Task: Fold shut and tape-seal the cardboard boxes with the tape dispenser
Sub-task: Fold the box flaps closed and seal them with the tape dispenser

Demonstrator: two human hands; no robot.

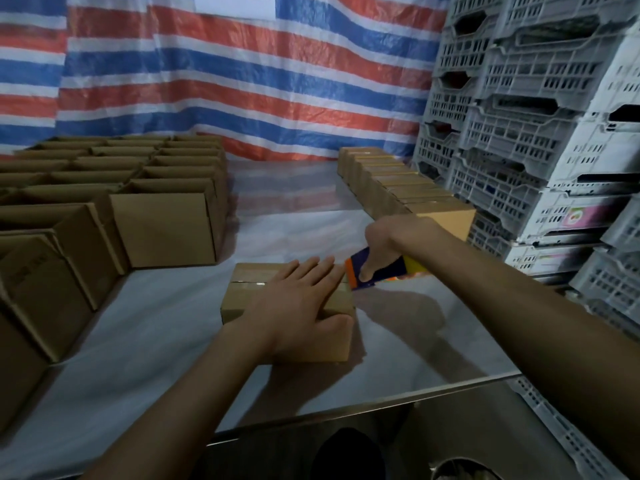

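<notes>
A small closed cardboard box [249,299] lies on the table in front of me, with clear tape along its top seam. My left hand [301,303] presses flat on the box top, fingers straight, thumb down its near right corner. My right hand [388,240] grips the handle of a blue, orange and yellow tape dispenser [381,270], whose orange front end sits at the box's right edge.
Several open cardboard boxes [162,230] fill the table's left side. A row of sealed boxes [408,192] runs along the right toward the back. Grey plastic crates [540,133] are stacked at the right. A striped tarp [242,81] hangs behind. The table's front edge [346,410] is near me.
</notes>
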